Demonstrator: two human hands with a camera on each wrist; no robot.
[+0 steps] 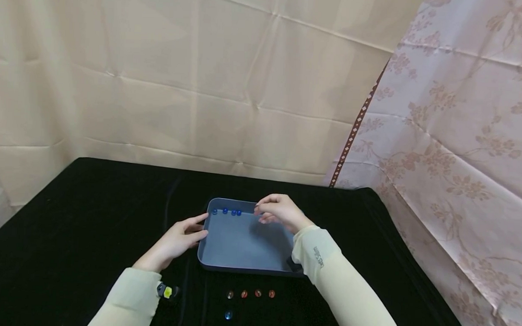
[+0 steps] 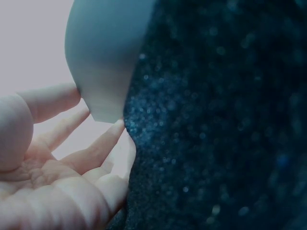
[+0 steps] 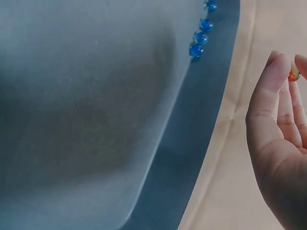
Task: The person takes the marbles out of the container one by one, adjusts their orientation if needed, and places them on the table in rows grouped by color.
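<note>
A shallow blue-grey tray lies on the black cloth, with several blue marbles lined up along its far wall. My left hand touches the tray's left side, thumb and fingers fairly straight and spread; its fingertips meet the tray's edge in the left wrist view. Above the far right part of the tray, my right hand pinches a small orange and clear marble between thumb and finger. In the right wrist view that marble is partly hidden by the fingertips.
In front of the tray, several orange and clear marbles form a row on the black cloth. One blue marble lies nearer than that row. A cream curtain hangs behind, and a floral curtain runs along the right side.
</note>
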